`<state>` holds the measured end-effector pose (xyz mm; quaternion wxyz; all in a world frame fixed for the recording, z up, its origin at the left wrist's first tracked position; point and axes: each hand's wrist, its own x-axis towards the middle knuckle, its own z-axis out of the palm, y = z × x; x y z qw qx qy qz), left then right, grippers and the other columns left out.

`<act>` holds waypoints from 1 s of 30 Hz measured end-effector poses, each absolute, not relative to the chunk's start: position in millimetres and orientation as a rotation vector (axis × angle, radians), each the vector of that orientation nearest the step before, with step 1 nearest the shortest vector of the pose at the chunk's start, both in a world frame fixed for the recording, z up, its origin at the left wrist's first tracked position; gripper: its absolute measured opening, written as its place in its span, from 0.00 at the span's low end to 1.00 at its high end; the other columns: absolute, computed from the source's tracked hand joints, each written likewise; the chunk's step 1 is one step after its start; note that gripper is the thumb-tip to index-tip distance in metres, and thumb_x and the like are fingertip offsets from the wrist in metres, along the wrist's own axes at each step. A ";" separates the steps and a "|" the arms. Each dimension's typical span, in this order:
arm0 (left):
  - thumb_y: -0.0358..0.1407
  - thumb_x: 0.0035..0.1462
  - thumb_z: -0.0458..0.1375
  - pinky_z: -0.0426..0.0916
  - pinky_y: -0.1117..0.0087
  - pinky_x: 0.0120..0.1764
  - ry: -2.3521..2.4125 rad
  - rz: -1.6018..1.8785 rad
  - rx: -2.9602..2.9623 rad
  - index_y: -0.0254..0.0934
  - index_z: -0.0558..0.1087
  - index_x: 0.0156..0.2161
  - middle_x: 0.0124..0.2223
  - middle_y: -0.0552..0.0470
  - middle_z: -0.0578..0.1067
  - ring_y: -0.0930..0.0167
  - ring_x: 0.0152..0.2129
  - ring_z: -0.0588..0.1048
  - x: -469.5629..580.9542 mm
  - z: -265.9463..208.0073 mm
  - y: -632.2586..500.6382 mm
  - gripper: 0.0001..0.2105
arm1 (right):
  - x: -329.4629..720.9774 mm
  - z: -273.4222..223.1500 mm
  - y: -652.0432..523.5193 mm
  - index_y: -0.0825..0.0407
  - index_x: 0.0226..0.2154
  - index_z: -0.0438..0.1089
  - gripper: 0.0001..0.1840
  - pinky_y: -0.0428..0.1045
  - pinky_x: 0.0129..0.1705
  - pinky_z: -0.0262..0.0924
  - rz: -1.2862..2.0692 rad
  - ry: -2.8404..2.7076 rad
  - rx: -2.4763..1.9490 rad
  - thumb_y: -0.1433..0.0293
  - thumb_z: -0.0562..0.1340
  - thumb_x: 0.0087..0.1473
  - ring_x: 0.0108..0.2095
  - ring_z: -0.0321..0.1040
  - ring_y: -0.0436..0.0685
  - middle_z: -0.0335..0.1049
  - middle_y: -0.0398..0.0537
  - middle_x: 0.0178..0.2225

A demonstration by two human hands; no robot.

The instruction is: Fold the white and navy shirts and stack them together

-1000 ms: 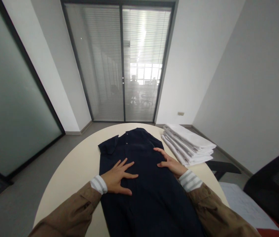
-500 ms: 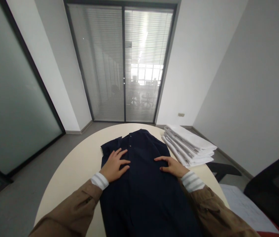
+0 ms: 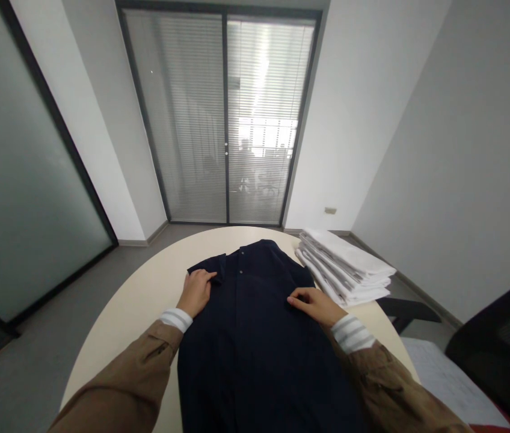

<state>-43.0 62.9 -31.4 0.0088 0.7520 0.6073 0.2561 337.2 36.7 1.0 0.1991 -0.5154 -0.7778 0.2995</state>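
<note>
one dark shirt [image 3: 259, 337] (flat) under two hands

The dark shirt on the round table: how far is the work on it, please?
Done: the dark shirt lies spread flat on the round table, buttons up. In hand: the left hand closes its grip on the left edge near the shoulder, and the right hand rests on the right side. Left: no fold shows yet, unlike the folded white stack beside it.

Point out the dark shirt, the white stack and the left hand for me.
dark shirt [image 3: 259, 337], head view, on its front panel.
white stack [image 3: 347, 267], head view, on the top sheet.
left hand [image 3: 196, 290], head view, on the back of the hand.
</note>
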 end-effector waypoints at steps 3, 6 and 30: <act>0.32 0.61 0.53 0.59 0.50 0.60 2.108 0.922 2.199 0.38 0.76 0.48 0.59 0.39 0.68 0.54 0.61 0.63 -37.1 -33.7 61.4 0.14 | 337.2 3.0 36.9 0.50 0.41 0.76 0.24 0.48 0.28 0.50 0.645 -2.152 -1.482 0.49 0.57 0.58 0.25 0.59 0.52 0.63 0.41 0.22; 0.41 0.58 0.58 0.54 0.40 0.60 2.334 0.833 1.926 0.35 0.66 0.62 0.66 0.31 0.60 0.44 0.64 0.56 -39.4 -34.0 62.7 0.27 | 337.6 2.7 37.0 0.50 0.44 0.75 0.23 0.48 0.28 0.49 0.591 -2.154 -1.495 0.51 0.57 0.59 0.24 0.59 0.52 0.60 0.39 0.20; 0.31 0.57 0.53 0.68 0.64 0.47 0.965 0.718 2.624 0.39 0.73 0.43 0.46 0.48 0.78 0.65 0.42 0.74 12.4 18.7 -2.4 0.10 | 329.2 2.5 30.1 0.46 0.55 0.68 0.22 0.52 0.45 0.64 0.464 -2.322 -1.185 0.66 0.60 0.58 0.39 0.67 0.55 0.71 0.49 0.45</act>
